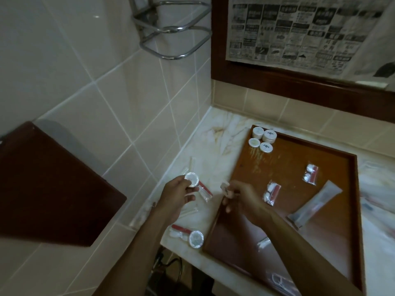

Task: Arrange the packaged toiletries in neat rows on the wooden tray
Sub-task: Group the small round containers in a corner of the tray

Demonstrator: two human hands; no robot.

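The wooden tray (284, 161) lies on a marble counter (215, 135). Several white round packaged soaps (262, 139) cluster in its far left corner. Two clear sachets with red and white contents (310, 173) (271, 191) and a long tube packet (316, 204) lie on the tray. My left hand (175, 197) holds a white round soap (191, 179) above the counter, left of the tray. My right hand (241, 199) pinches a small white packet (224, 186) over the tray's left edge. Another round soap (196, 238) and sachets (205, 190) rest on the counter.
A tiled wall (106, 82) rises on the left with a chrome rack (171, 28). A dark-framed mirror covered with newspaper (299, 33) hangs behind the counter. A dark brown panel (49, 184) sits lower left. More packets lie at the tray's near right corner (280, 280).
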